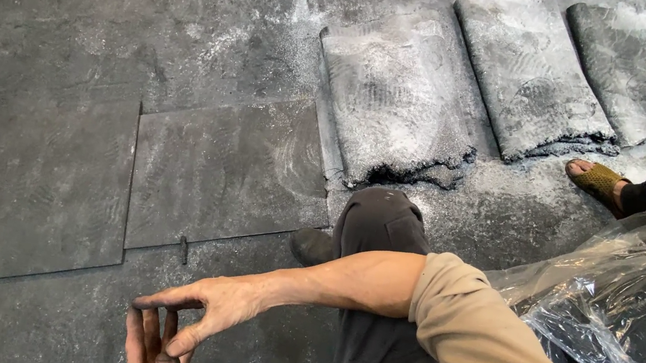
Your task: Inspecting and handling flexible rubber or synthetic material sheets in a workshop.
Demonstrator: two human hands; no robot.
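Hands meet low at six o'clock over the dusty grey floor [48,42]: the left hand [152,347] comes up from the bottom edge with fingers straight and its grip released, holding nothing. Just above it, the right hand [217,306] reaches across from three o'clock, its grip also released, thumb tip touching the left fingers. Flat dark sheets [227,172] lie on the floor at ten o'clock. Powdered folded slabs [397,103] sit at twelve o'clock. Clear plastic wrap [618,299] crumples at four o'clock, and another person's sandalled foot [597,180] stands at two o'clock.

Four dusty rolled sheets [401,104], two hands [185,326], one plastic sheet [617,307], one sandalled foot [597,180].
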